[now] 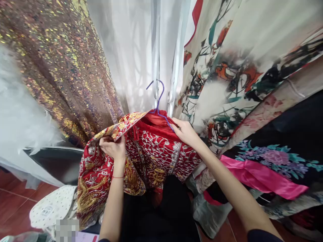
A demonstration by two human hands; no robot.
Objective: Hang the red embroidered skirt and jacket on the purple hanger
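A red garment (151, 151) with gold and silver embroidery hangs on a purple wire hanger (159, 101) in front of me. My left hand (113, 148) is closed on the garment's left shoulder fabric. My right hand (185, 131) pinches the right arm of the hanger together with the red cloth at the garment's collar. A thin red string circles my left wrist. The hanger's hook points up, free of any rail.
A sequinned gold dress (63, 64) hangs at the left, sheer white fabric (131, 50) in the middle, and floral printed garments (239, 67) at the right. A black robe with a pink sash (259, 176) hangs lower right. White fluffy cloth (20, 111) is at far left over a red tiled floor (12, 201).
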